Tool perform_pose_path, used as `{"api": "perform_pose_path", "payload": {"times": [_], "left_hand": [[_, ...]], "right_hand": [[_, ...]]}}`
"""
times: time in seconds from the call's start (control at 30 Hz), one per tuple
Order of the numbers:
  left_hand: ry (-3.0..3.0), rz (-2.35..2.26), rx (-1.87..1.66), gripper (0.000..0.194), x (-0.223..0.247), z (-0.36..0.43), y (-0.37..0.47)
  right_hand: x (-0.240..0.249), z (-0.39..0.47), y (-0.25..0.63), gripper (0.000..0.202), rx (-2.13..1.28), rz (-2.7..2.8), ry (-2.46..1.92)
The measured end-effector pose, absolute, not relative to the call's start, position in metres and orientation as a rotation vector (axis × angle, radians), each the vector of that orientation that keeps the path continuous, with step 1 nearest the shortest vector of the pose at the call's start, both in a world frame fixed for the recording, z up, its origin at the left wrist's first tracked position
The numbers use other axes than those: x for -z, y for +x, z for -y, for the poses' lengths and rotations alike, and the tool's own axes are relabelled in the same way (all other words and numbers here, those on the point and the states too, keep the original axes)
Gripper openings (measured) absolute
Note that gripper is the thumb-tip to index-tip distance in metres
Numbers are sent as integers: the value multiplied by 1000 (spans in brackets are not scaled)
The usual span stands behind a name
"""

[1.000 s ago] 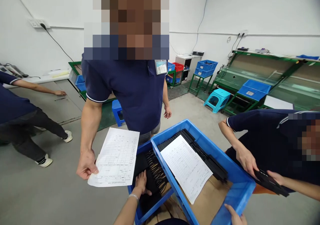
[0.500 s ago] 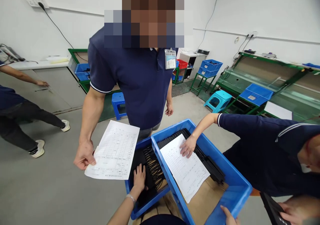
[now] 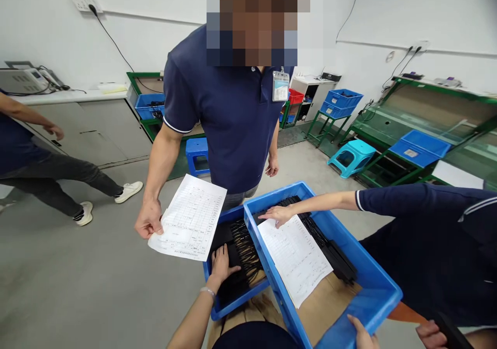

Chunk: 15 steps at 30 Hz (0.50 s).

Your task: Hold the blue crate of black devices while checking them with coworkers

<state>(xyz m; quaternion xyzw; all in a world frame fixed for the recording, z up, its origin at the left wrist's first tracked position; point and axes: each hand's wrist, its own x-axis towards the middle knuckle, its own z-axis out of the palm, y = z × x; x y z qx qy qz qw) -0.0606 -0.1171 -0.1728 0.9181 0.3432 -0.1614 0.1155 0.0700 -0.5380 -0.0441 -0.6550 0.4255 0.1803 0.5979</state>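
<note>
My left hand [image 3: 222,266] lies flat, fingers spread, on the black parts [image 3: 236,256] in the lower blue bin [image 3: 217,313], pressing and gripping nothing. My right hand [image 3: 363,333] is curled over the near corner of the upper blue bin [image 3: 373,297], fingers on the rim; its palm is cut off at the bottom edge. That bin sits tilted across the lower one, holding a printed sheet [image 3: 295,258] on brown cardboard [image 3: 322,307] and a row of black strips [image 3: 330,248] along the far wall. I judge the bin rigid plastic and moderately heavy with parts, best held by the rim corners; the parts look stiff, thin and prone to tangle, the sheet light and likely to slide. A co-worker's hand [image 3: 280,214] rests on the sheet's top edge. Another person's hand [image 3: 148,223] holds a second paper [image 3: 190,218] just beside the lower bin. Crowded on three sides; open floor is to the left.
</note>
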Motion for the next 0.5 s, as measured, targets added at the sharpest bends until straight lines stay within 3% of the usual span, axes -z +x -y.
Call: {"api": "perform_pose_path", "payload": {"times": [0.07,0.23,0.5], "left_hand": [[2656,-967,543,118,175,107,-55],[2594,-855,762,143,175,99,-44],[2575,-869,767,140,177,94,-40]], "right_hand": [[26,527,68,92,-398,-979,-1484],[27,527,68,85,-376,-960,-1498],[9,518,67,84,-379,-1063,-1583]]}}
